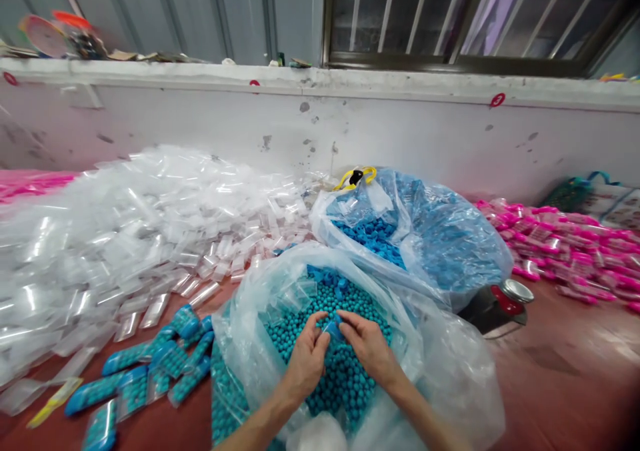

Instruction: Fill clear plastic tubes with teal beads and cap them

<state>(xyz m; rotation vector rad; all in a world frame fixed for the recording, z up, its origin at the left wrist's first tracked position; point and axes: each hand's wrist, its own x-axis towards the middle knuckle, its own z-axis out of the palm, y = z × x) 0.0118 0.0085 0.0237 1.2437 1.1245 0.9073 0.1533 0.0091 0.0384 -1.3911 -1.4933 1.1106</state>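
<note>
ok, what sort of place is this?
Probably a small packing workshop: a big heap of clear plastic pieces, an open bag of teal beads, and small bead-filled packs on a red surface.

Everything here lies on a reddish-brown surface, scuffed and shiny in patches. I take the open bag of turquoise beads as my landmark. Just left of it lie blue-topped packets of beads, loosely scattered, and beyond them, farther left, a yellow strip. A great heap of clear plastic sleeves spreads left and behind it. Behind it to the right sits a bluish bag; right of it, a silver-lidded jar, then a pile of bright pink pieces.
</note>
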